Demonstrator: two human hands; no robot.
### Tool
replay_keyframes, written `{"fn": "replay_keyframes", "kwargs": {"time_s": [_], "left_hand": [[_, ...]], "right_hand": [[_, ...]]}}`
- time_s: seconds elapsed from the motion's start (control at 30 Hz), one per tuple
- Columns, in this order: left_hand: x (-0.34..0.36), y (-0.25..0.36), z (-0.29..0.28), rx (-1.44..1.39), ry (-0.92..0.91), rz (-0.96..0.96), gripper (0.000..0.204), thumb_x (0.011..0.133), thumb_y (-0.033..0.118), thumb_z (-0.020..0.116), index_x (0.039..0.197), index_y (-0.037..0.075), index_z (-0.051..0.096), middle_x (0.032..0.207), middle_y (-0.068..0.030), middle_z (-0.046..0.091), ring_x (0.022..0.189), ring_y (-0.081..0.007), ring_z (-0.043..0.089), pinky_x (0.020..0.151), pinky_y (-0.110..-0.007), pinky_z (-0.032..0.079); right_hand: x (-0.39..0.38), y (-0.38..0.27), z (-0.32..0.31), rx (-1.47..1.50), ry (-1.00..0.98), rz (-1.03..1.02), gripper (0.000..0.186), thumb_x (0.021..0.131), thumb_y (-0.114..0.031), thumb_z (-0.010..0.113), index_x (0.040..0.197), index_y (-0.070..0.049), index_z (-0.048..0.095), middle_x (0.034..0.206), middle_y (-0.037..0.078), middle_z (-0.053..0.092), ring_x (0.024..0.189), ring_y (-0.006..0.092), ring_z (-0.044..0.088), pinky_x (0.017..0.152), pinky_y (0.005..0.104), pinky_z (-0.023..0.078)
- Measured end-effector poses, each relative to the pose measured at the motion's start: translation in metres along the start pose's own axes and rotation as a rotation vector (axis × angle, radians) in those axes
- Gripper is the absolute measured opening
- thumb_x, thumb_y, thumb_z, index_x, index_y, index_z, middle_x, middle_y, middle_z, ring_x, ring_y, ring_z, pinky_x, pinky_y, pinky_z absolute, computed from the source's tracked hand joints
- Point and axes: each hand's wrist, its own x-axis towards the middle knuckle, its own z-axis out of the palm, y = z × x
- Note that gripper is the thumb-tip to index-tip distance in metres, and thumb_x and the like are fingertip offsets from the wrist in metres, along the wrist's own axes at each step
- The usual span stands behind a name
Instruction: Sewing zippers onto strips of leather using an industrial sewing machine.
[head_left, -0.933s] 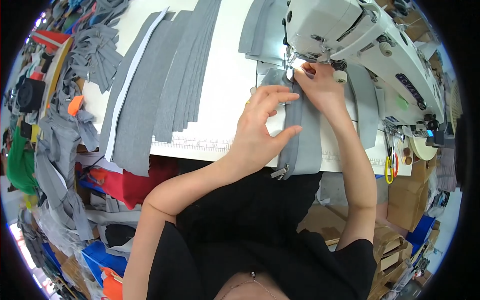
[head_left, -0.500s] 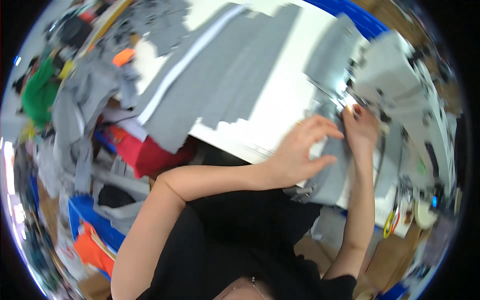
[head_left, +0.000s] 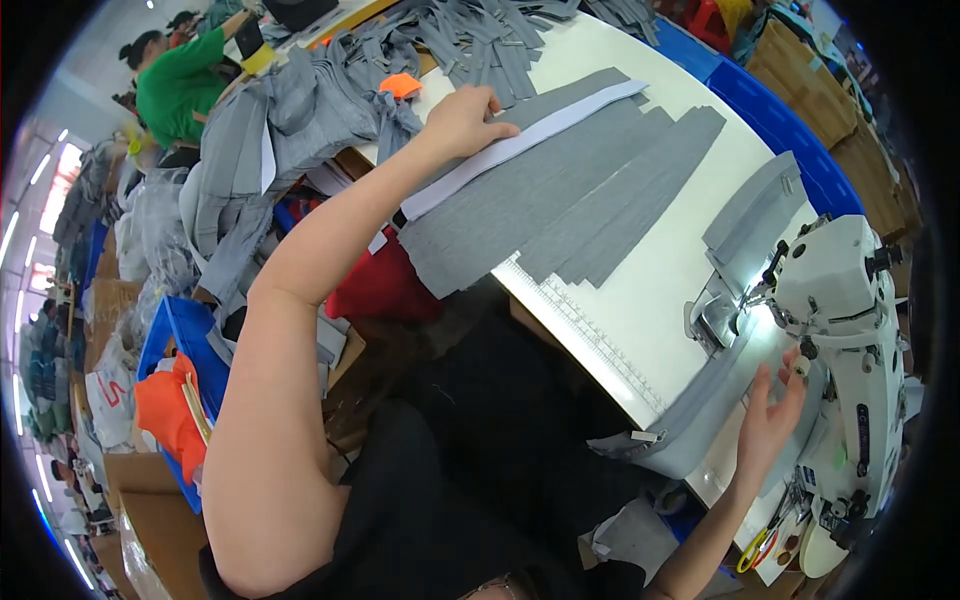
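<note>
My left hand [head_left: 462,124] reaches to the far left of the white table, over the end of a stack of grey fabric panels [head_left: 540,195]. Its thumb stands apart from its bent fingers, beside a long white strip [head_left: 560,122] on the panels; nothing shows in its grasp. Fingers apart, my right hand [head_left: 770,415] is raised beside the head of a white sewing machine [head_left: 835,275], fingertips close to a small knob. A grey fabric band [head_left: 705,395] with a metal zipper pull [head_left: 645,436] runs from the lit needle area over the table's front edge. More grey fabric [head_left: 757,215] lies behind the needle.
Loose grey strips [head_left: 480,40] and a grey fabric heap [head_left: 310,110] crowd the far left. Scissors with yellow handles [head_left: 748,556] lie right of my right arm. Blue bins [head_left: 175,335] stand left and behind the table. A person in green [head_left: 185,85] is farther off.
My left hand has left the sewing area and swung far left to the panel stack. My right hand has drawn back from the needle toward me. The head view has shifted.
</note>
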Motion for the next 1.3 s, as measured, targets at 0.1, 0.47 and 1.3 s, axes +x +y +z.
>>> {"fn": "replay_keyframes", "kwargs": {"time_s": [0.1,0.47,1.3], "left_hand": [[0.013,0.009,-0.011,-0.111,-0.260,-0.210,0.046,0.076,0.042,0.089,0.102,0.006,0.076,0.095,-0.0103,0.076,0.093,-0.0306,0.073,0.078,-0.042,0.058],[0.021,0.061,-0.051,-1.089,-0.283,-0.562,0.036,0.101,0.023,0.071,0.121,-0.005,0.062,0.104,-0.0210,0.077,0.093,-0.0305,0.076,0.079,-0.038,0.063],[-0.113,0.278,-0.013,-1.768,-0.957,-0.365,0.025,0.104,0.024,0.070,0.120,0.005,0.075,0.102,0.0005,0.074,0.086,-0.0077,0.066,0.078,-0.025,0.054]], "right_hand": [[-0.012,-0.009,-0.005,0.019,-0.025,0.050,0.050,0.103,-0.026,0.067,0.147,-0.004,0.058,0.142,0.012,0.062,0.121,0.0257,0.058,0.105,0.0400,0.045],[-0.041,-0.075,-0.005,0.293,0.040,-0.050,0.035,0.102,-0.017,0.067,0.132,0.000,0.066,0.129,0.014,0.068,0.121,0.0263,0.062,0.109,0.0388,0.044],[-0.104,-0.121,-0.030,0.595,-0.071,0.219,0.031,0.092,-0.010,0.077,0.118,-0.003,0.060,0.112,0.006,0.072,0.090,0.0119,0.064,0.079,0.0279,0.048]]}}
